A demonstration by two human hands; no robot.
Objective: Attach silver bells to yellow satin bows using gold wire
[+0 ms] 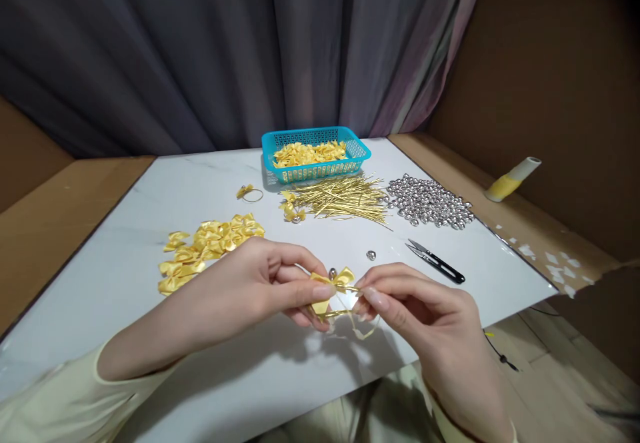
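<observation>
Above the near part of the white table, my left hand (pixel 280 286) pinches a yellow satin ribbon bow (pixel 344 276) between thumb and fingers. A small silver bead (pixel 333 273) shows at the middle of the bow. My right hand (pixel 405 300) is closed, its thumb and forefinger pinching a gold wire (pixel 350 289) that runs from the bow. The wire seems to curve round below, partly hidden by the fingers. A thin pale ribbon end (pixel 367 334) dangles between the hands. Just beyond them lies one loose silver bead (pixel 371 255).
Yellow bows (pixel 213 243) are heaped at left. A blue basket (pixel 317 175) of bows stands at the back, before gold wires (pixel 345 198) and silver beads (pixel 430 200). Thread snips (pixel 437 261) lie at right. A bow on a ring (pixel 253 194) rests at left. A tape-wrapped tube (pixel 513 180) stands on cardboard.
</observation>
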